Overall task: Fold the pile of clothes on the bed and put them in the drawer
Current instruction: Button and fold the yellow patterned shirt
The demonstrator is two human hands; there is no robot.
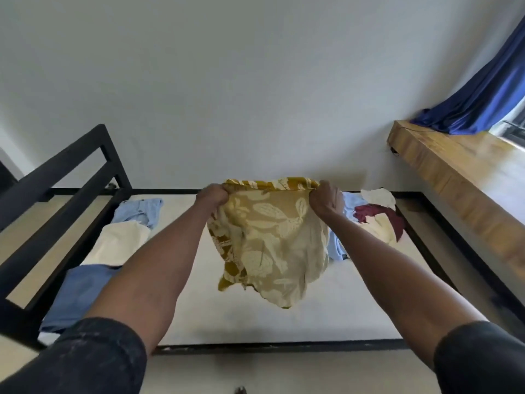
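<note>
A mustard-yellow garment with a pale leaf print point(270, 240) hangs in the air over the bed point(255, 322). My left hand point(213, 196) grips its top edge on the left, and my right hand point(326, 199) grips the same edge on the right. The cloth droops loose below my fists. On the bed's left side lie a blue garment point(76, 297), a cream one point(116, 243) and a light blue one point(139, 211) in a row. At the far right sits a heap of clothes point(377, 220) in maroon, cream and light blue, partly hidden by my right arm.
A black metal bed frame point(65, 177) rises on the left. A wooden ledge point(460, 177) runs along the right wall under a blue curtain point(483, 92). A white wall stands behind the bed. No drawer is in view.
</note>
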